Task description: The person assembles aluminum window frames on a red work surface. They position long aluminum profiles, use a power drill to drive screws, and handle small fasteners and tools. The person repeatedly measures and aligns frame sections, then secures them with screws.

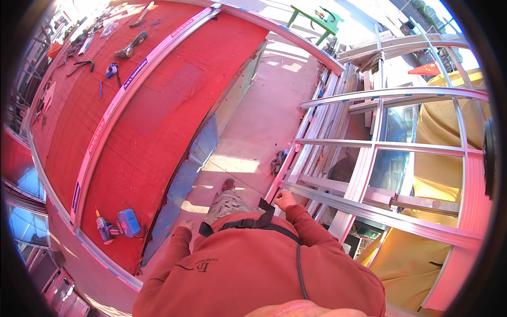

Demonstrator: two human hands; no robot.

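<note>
My right hand is curled closed beside the lower rail of an upright aluminium frame; whether it touches the rail or holds anything is hidden. Low at my left side, my left hand shows only in small part past the sleeve, its fingers out of sight. It is nearest to the blue side of a red-covered worktable. On that table's near end lie a cordless drill and a blue block-shaped thing. A long aluminium frame rests across the red top.
Hand tools, including a dark-handled one, and a small blue item lie scattered on the far left of the table. A concrete walkway runs ahead. Stacked aluminium profiles and yellow cloth are at right, a green stand far ahead.
</note>
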